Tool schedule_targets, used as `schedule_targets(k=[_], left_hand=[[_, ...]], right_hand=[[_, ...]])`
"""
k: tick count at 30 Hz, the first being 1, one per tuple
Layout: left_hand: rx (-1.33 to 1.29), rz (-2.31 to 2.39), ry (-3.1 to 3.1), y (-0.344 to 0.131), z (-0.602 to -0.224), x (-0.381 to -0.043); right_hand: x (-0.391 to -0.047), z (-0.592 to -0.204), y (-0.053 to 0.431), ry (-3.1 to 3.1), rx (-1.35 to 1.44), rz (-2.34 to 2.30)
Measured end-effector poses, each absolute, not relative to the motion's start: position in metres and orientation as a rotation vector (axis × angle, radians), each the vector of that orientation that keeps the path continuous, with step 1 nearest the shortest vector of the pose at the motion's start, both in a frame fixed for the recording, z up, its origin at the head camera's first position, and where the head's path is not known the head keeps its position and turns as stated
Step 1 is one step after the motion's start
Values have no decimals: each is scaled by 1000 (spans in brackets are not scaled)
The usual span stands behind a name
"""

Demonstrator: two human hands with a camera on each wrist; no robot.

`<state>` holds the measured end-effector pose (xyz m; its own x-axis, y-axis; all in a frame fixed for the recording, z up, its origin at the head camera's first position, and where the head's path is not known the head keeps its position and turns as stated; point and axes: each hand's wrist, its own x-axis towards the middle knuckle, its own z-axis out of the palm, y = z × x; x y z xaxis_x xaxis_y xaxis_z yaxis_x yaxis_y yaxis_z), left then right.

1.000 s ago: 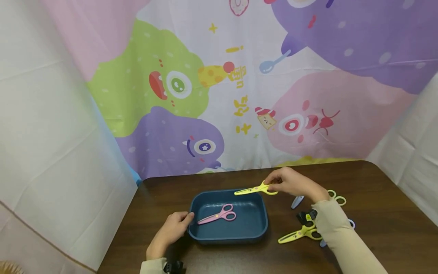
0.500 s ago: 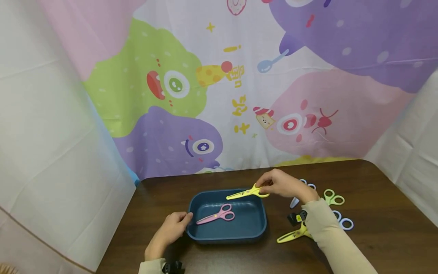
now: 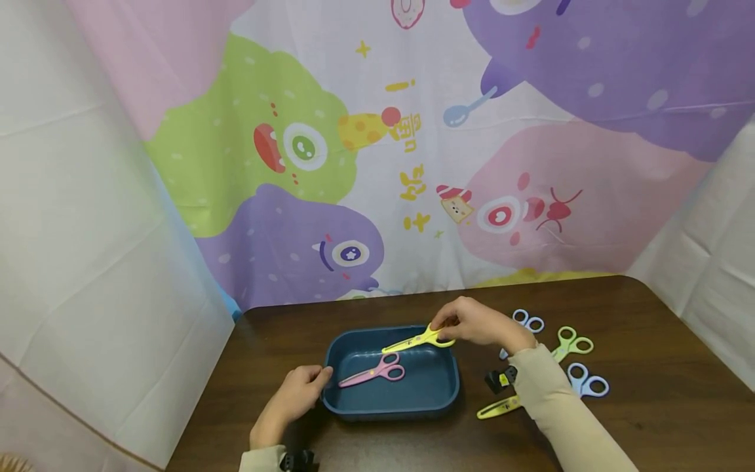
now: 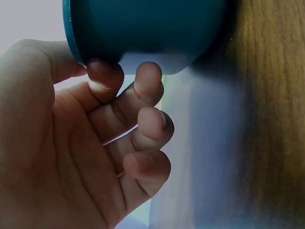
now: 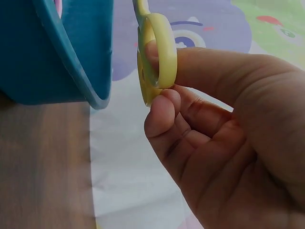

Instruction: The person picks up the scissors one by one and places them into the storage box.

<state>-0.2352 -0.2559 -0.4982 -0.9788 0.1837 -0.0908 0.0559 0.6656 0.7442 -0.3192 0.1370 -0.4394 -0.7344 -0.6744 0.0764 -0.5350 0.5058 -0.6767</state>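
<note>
My right hand [image 3: 480, 321] pinches yellow scissors [image 3: 409, 343] by the finger loops, and the right wrist view shows thumb and fingertips on a yellow loop [image 5: 167, 55]. The scissors hang over the back right of a dark blue tray [image 3: 413, 395], blades pointing left. Inside the tray lie pink scissors [image 3: 373, 373], their loops just below the yellow blades. At the tray's left end my left hand [image 3: 297, 392] pinches the rim. From the left wrist, thumb and index finger meet at the tray wall [image 4: 143, 28], with the other fingers loosely bent beneath.
Right of the tray, on the brown table [image 3: 666, 393], lie blue scissors [image 3: 527, 321], green scissors [image 3: 568, 343], more blue scissors [image 3: 585, 383] and a second yellow pair [image 3: 498, 408], partly hidden by the right forearm. A cartoon-print cloth [image 3: 425, 255] hangs behind the table.
My right hand has carried the yellow scissors left and lower, from above the tray's back edge to over its inside. The left hand has stayed on the rim.
</note>
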Motion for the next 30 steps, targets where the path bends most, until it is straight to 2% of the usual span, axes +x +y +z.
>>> schedule_targets(k=[30], left_hand=[[188, 1219, 2722, -255, -497, -235]], right_hand=[[-318, -438, 102, 2540, -1113, -887]])
